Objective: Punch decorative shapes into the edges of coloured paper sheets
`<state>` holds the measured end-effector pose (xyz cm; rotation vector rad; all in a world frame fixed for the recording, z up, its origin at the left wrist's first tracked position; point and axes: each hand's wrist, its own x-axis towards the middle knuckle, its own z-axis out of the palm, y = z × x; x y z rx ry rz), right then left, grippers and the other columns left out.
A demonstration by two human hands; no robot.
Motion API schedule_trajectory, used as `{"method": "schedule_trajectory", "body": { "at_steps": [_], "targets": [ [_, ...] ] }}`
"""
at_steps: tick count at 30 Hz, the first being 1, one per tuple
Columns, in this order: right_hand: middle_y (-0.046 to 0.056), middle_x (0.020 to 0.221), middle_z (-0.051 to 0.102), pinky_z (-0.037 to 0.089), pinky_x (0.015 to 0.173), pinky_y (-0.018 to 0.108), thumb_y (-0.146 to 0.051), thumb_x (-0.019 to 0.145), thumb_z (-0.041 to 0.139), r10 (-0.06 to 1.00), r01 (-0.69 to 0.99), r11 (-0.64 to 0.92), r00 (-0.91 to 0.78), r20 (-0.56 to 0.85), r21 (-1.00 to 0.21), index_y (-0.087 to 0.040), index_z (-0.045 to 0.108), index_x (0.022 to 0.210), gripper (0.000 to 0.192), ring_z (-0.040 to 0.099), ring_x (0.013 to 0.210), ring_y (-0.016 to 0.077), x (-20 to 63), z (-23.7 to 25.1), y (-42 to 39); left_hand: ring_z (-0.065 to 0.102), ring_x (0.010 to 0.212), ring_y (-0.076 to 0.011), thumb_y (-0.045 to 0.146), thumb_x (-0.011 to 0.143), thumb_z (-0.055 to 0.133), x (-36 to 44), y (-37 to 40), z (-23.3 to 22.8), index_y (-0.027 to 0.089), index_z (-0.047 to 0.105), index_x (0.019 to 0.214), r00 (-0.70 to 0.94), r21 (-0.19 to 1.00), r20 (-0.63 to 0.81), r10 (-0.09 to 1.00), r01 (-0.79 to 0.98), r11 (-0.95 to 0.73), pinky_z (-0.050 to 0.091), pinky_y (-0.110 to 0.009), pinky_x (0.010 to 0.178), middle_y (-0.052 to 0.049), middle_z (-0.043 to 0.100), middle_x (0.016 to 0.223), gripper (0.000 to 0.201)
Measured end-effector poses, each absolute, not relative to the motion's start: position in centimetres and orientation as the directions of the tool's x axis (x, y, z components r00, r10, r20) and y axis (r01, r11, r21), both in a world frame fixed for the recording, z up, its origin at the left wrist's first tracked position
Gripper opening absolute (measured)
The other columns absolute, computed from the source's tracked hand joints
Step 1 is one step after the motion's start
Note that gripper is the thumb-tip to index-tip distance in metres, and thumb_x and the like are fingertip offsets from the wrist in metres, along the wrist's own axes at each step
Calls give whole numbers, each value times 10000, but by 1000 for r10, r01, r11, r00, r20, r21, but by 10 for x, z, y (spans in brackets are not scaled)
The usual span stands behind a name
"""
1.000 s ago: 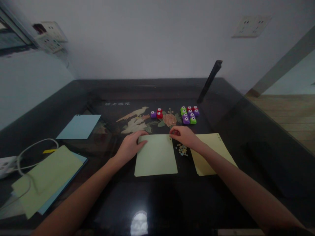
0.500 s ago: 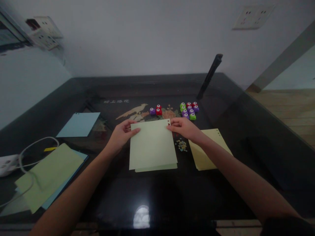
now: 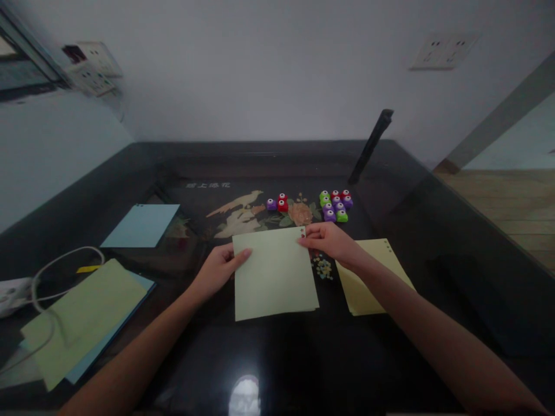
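Observation:
Between my hands are pale green sheets of paper (image 3: 274, 277), stacked nearly edge to edge, with small punched holes in the top right corner. My left hand (image 3: 220, 267) pinches their left edge near the top, thumb on the face and fingers behind. At the top right corner, beside the holes, my right hand (image 3: 327, 242) pinches the sheets the same way. Small paper punchings (image 3: 323, 268) lie on the table just right of the sheets. A pale yellow paper stack (image 3: 377, 277), also with corner holes, lies partly under my right forearm.
Small eye-topped red, purple and green pieces (image 3: 336, 205) sit at the back, with a smaller group (image 3: 280, 203) to their left. Blue paper (image 3: 143, 225) and a green-topped pile (image 3: 87, 318) lie left, a white cable (image 3: 37, 277) across the pile. A black rod (image 3: 370, 147) stands back right.
The lower sheet that stuck out along the bottom edge is now almost lined up with the top one. My left hand has slid lower down the left edge; the right keeps its corner hold.

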<state>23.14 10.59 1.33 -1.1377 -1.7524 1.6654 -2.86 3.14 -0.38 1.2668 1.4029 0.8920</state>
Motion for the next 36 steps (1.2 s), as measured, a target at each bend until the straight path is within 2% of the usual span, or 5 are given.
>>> {"method": "schedule_trajectory", "body": {
  "at_steps": [7, 18, 23, 27, 36],
  "targets": [
    [-24, 527, 584, 314, 483, 238, -379, 753, 663, 798, 271, -76, -561, -222, -960, -167, 561, 691, 243, 489, 473, 97, 231, 10, 104, 385, 379, -84, 567, 739, 623, -30, 30, -10, 163, 599, 729, 101, 944, -242, 965, 256, 210, 272, -196, 373, 53, 504, 491, 405],
    [54, 722, 681, 384, 479, 225, -323, 864, 506, 855, 373, 122, -511, -94, -920, -150, 623, 788, 222, 597, 557, 107, 241, 21, 120, 401, 424, -81, 558, 742, 604, -31, 35, -19, 132, 586, 762, 93, 952, -234, 968, 224, 209, 275, -189, 385, 42, 507, 536, 427],
    [73, 755, 708, 445, 505, 234, -284, 899, 469, 877, 563, 341, -478, 39, -753, -139, 637, 851, 228, 633, 595, 127, 227, 25, 152, 430, 436, -92, 558, 734, 597, -31, 38, -22, 127, 589, 777, 99, 953, -226, 969, 226, 199, 281, -189, 394, 32, 532, 546, 433],
    [87, 862, 712, 486, 719, 292, -240, 850, 579, 878, 669, 437, -462, 125, -601, -136, 672, 884, 144, 649, 785, 175, 197, 29, 183, 418, 414, -90, 546, 741, 595, -32, 39, -25, 131, 583, 762, 99, 956, -208, 973, 230, 181, 265, -191, 385, 34, 526, 526, 416],
    [163, 1139, 622, 394, 909, 403, -210, 767, 701, 818, 799, 574, -553, 158, -176, -129, 697, 1009, 255, 462, 1136, 309, 137, 14, 217, 386, 400, -78, 530, 752, 577, -35, 43, -30, 137, 552, 716, 120, 959, -146, 982, 259, 111, 266, -190, 380, 46, 491, 513, 395]
  ]
}}
